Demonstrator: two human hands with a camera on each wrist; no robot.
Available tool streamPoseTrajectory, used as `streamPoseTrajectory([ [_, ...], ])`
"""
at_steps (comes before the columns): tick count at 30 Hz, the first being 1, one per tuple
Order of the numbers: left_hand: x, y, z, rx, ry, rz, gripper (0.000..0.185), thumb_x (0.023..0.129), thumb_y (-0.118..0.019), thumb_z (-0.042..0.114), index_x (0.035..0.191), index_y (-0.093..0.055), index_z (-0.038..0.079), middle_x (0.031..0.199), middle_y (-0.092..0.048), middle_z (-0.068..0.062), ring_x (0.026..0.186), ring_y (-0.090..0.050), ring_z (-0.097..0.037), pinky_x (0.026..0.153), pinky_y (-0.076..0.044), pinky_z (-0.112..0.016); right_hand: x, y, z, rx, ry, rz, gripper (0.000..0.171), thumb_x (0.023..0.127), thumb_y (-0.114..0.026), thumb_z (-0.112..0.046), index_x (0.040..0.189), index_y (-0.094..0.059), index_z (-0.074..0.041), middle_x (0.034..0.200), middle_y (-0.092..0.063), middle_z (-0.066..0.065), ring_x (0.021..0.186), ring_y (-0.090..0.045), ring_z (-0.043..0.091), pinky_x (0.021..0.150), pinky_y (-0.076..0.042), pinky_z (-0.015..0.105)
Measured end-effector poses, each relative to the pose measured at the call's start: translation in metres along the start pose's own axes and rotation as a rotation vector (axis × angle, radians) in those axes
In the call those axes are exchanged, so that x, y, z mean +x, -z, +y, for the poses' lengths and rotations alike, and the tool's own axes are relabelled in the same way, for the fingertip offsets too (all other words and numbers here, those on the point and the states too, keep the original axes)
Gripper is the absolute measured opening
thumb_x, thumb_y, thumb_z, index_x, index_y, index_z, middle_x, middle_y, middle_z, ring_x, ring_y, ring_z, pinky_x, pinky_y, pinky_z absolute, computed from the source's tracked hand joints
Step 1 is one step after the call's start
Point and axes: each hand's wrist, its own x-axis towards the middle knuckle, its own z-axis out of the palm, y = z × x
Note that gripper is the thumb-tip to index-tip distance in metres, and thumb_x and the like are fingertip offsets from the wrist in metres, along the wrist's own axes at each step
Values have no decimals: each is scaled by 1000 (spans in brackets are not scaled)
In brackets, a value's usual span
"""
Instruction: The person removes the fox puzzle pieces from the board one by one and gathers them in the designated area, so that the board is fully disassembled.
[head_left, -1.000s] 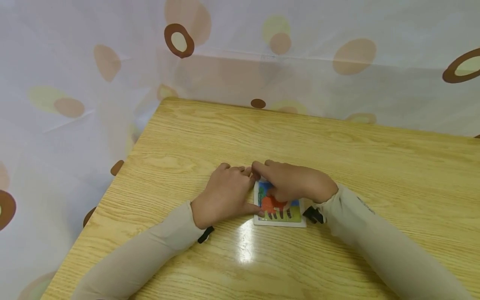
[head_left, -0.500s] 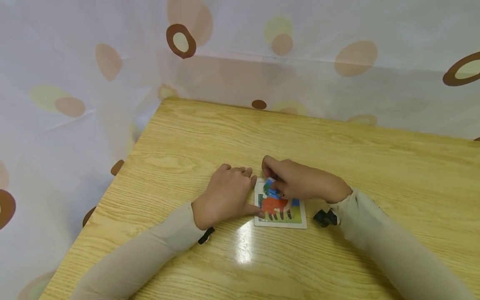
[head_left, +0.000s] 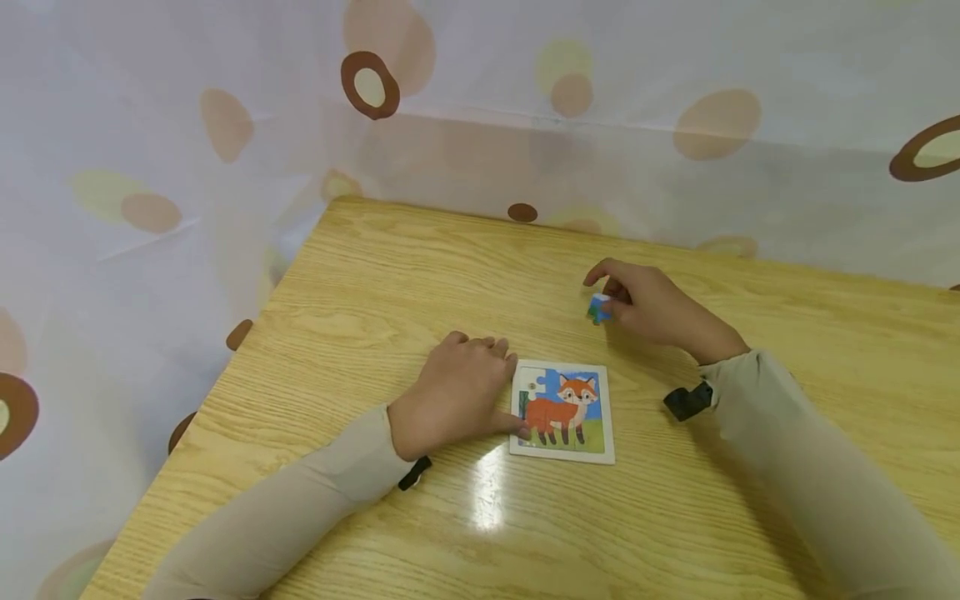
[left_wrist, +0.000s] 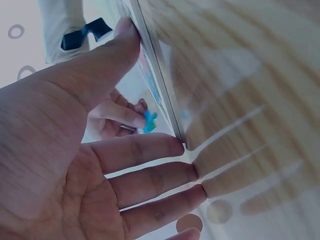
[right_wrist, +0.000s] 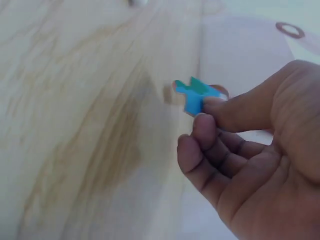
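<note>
A square fox jigsaw puzzle (head_left: 562, 412) in a white frame lies on the table, with a pale gap at its upper left where the backing shows. My left hand (head_left: 453, 396) rests at the puzzle's left side, thumb on the lower left of the frame and fingers extended along the edge. In the left wrist view the fingertips (left_wrist: 175, 145) stand right at the frame's corner. Beyond the puzzle's upper right, my right hand (head_left: 656, 304) pinches a blue and green puzzle piece (head_left: 599, 308) between thumb and finger. The right wrist view shows this jigsaw piece (right_wrist: 195, 95) held above the wood.
The wood-grain table (head_left: 360, 300) reaches back to a pale patterned cloth (head_left: 465, 150), which also hangs along the left side. Black straps (head_left: 688, 402) sit at both wrists. Light glares off the tabletop below the puzzle.
My right hand has lifted the upper-left piece out of the puzzle and carried it up and to the right. The fox picture is now uncovered. My left hand has stayed in place.
</note>
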Motion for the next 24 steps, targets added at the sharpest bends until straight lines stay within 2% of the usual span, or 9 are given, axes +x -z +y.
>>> streamPoseTrajectory([
  [5, 1, -1, 2, 3, -20, 42, 72, 75, -72, 81, 101, -72, 13, 99, -68, 1, 100, -69, -18, 93, -50, -42, -3, 2, 10, -6, -83, 53, 12, 100, -63, -1, 110, -57, 0, 102, -64, 17, 89, -61, 29, 78, -49, 45],
  [8, 1, -1, 3, 7, -17, 44, 73, 74, -72, 81, 103, -73, 13, 103, -70, 0, 103, -69, -18, 93, -50, -43, -4, 0, 13, -4, -95, 68, 11, 100, -63, 0, 110, -60, 1, 103, -64, 18, 90, -60, 30, 80, -49, 46],
  [14, 1, -1, 2, 14, -16, 15, 82, 76, -69, 82, 118, -73, 11, 120, -71, -4, 114, -67, -21, 97, -49, -44, -5, -6, 12, -17, -65, 65, 14, 100, -61, 3, 113, -65, 4, 109, -60, 22, 95, -61, 34, 81, -51, 49],
  [20, 0, -1, 1, 17, -12, 13, 83, 77, -69, 82, 121, -73, 12, 123, -71, -4, 116, -67, -20, 98, -49, -44, -8, -3, 10, -45, -25, 36, 23, 97, -69, -1, 118, -64, 6, 110, -56, 22, 93, -61, 33, 81, -52, 49],
  [24, 0, 0, 1, 13, -14, 15, 82, 77, -69, 81, 120, -73, 12, 122, -71, -3, 116, -67, -20, 98, -49, -44, -12, 0, 15, -73, -33, 28, 23, 97, -67, 0, 119, -63, 7, 111, -55, 24, 92, -61, 33, 79, -52, 48],
])
